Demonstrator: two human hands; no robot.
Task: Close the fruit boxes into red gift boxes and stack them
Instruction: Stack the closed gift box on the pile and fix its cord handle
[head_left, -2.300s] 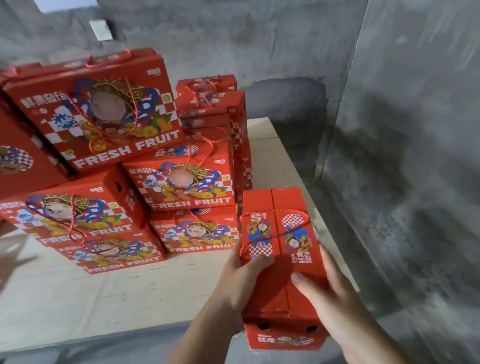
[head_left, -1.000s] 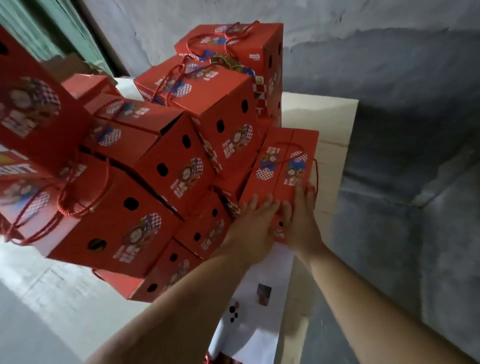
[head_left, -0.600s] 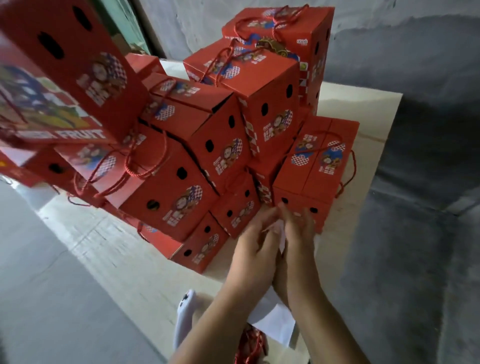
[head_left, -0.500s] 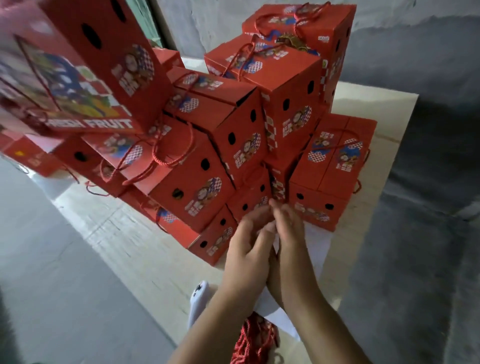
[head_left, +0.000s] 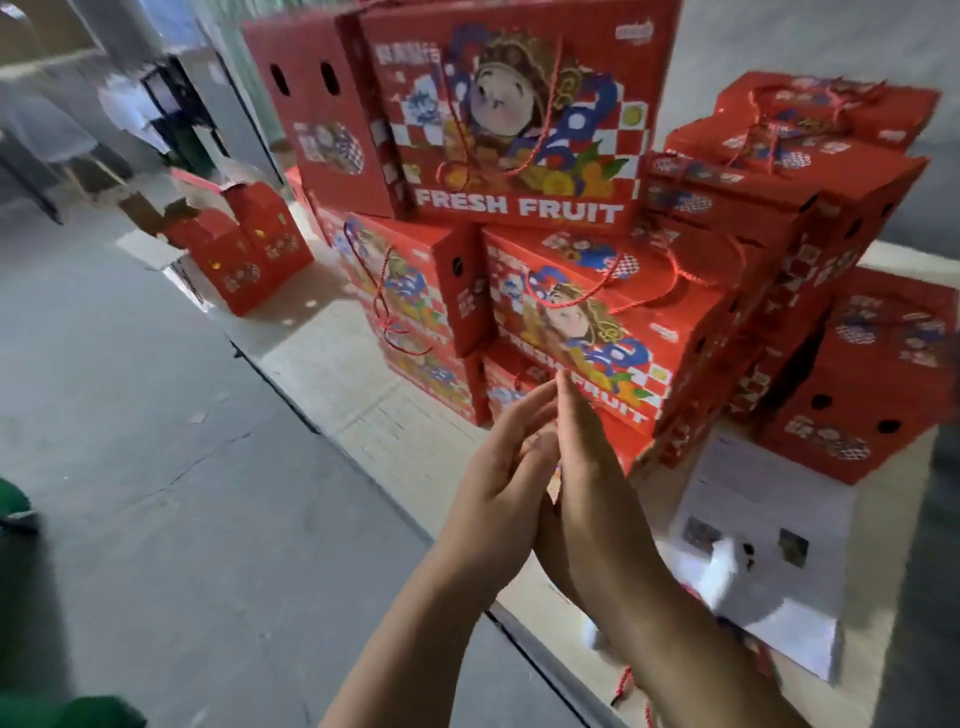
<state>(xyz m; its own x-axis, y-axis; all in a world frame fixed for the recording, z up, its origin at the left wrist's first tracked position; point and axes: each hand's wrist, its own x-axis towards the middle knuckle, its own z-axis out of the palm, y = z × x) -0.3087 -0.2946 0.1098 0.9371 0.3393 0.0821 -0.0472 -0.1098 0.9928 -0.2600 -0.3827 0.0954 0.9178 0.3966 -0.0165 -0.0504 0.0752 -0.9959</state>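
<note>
Several red "FRESH FRUIT" gift boxes with cord handles form a stack (head_left: 582, 322) on a pale wooden platform (head_left: 363, 395). A big box (head_left: 514, 119) leans on top. The small box (head_left: 878, 384) stands at the right end of the stack. My left hand (head_left: 498, 493) and my right hand (head_left: 587, 483) are pressed palm to palm just in front of the stack, fingers straight, holding nothing and touching no box.
An unclosed red box (head_left: 249, 249) stands at the platform's far left. White sheets of paper (head_left: 763, 551) and a red cord (head_left: 631, 691) lie by the near right edge. Grey concrete floor (head_left: 145, 441) spreads left. A green object (head_left: 13, 504) sits at the left border.
The small box was set down at the stack's right end and released. Both hands pulled back and came together. The view swung left, showing the floor and the box fronts.
</note>
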